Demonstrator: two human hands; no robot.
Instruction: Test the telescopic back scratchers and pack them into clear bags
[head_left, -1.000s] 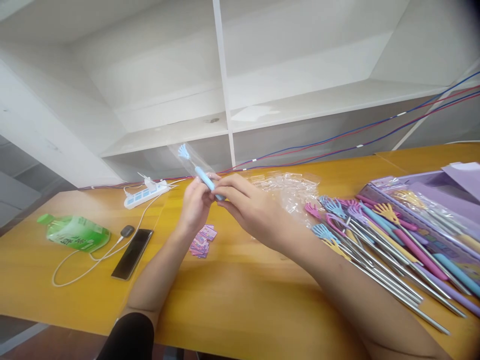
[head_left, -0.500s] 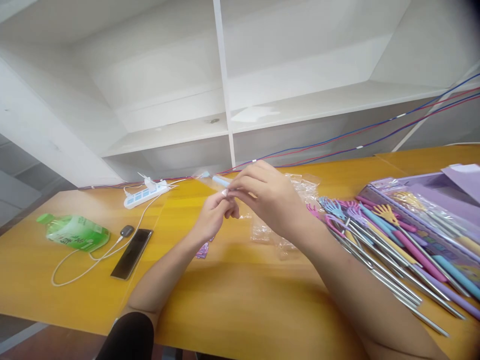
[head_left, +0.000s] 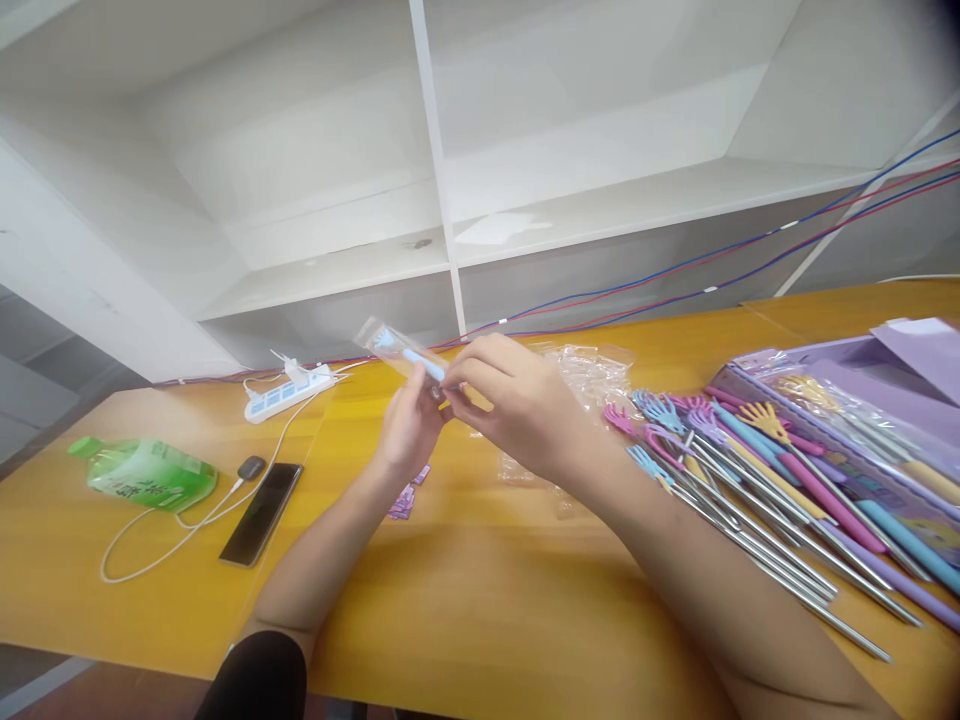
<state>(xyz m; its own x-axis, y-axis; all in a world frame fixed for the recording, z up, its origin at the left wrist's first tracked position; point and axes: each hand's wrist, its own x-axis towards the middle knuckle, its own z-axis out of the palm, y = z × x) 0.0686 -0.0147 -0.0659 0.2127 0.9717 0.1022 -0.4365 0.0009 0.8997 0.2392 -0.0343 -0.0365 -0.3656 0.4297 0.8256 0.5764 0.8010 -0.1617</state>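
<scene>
A light blue back scratcher (head_left: 423, 363) in a clear plastic sleeve slants up and left from my hands, its small claw end uppermost. My left hand (head_left: 409, 425) is closed round the lower end of the sleeve. From the right, my right hand (head_left: 517, 395) pinches the same end between thumb and fingers. The fingers hide that end. Small purple printed cards (head_left: 403, 502) lie below my left hand. Behind my right hand is a heap of clear plastic bags (head_left: 596, 375).
Several loose back scratchers (head_left: 780, 510) lie to the right, beside a purple box (head_left: 739, 378) with bagged ones on it. At left are a green bottle (head_left: 150, 472), a phone (head_left: 262, 515) and a power strip (head_left: 289, 398). Shelving (head_left: 600, 205) stands behind the table.
The bagged back scratcher has tilted further up and shows more. My left hand has turned more upright round its end; my right hand has shifted slightly left.
</scene>
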